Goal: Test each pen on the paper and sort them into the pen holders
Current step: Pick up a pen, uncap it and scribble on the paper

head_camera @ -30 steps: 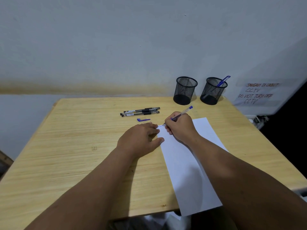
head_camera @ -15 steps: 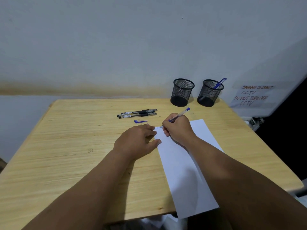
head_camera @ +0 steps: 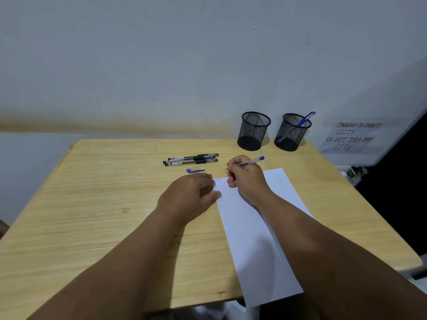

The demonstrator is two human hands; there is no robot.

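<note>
Both hands work at the paper's (head_camera: 254, 239) far corner: left hand (head_camera: 189, 197) flat, holding nothing, should pin it while right hand (head_camera: 245, 179), closed round the blue pen (head_camera: 250, 161), scribbles lightly

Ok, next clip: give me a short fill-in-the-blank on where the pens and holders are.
1. The right hand holds a pen with a ____ end plug.
2. The blue pen stands in the ____ holder.
3. The left holder holds ____ pens.
4. The loose blue cap lies on the ____.

Missing: blue; right; no; table
</note>
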